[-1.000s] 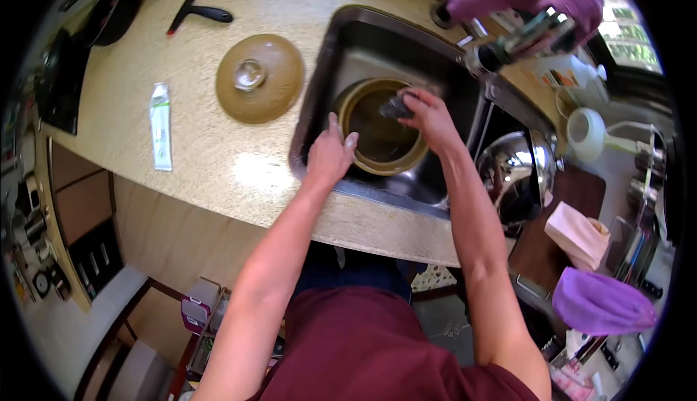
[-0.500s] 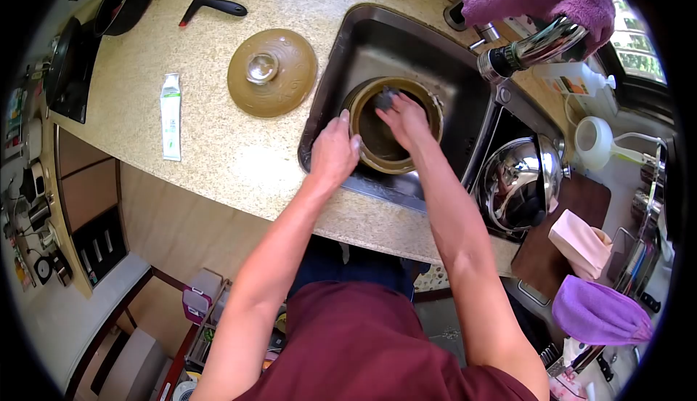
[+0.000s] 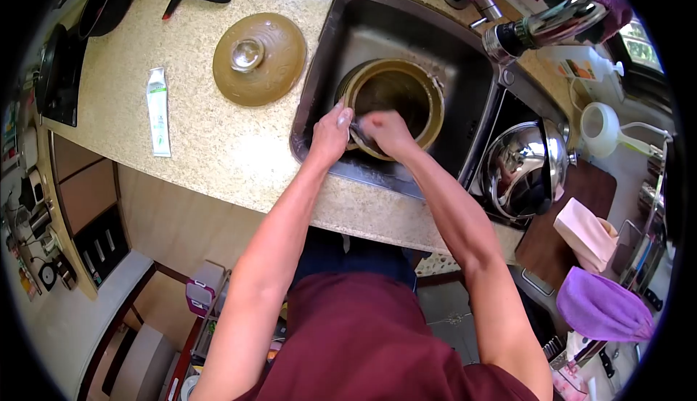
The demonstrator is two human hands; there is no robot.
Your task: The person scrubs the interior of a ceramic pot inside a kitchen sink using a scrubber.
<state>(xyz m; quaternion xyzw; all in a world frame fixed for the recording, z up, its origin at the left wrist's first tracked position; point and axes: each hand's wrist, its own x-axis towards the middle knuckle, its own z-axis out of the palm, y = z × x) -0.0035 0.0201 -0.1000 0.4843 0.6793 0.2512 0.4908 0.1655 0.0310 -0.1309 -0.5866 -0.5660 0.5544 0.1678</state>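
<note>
Left hand point(image 3: 332, 134) is gripping the near-left rim of 1 brown pot point(image 3: 398, 94), which is sitting uncovered in the sink point(image 3: 461, 74); right hand point(image 3: 390, 132), blurred, is apparently closing around 1 dark pad point(image 3: 356, 129) at that rim. Scrubbing is seemingly under way and unfinished, the amount left not showing. 1 brown lid point(image 3: 270, 74), already off, is lying on the bench point(image 3: 218, 161) beside the sink.
</note>
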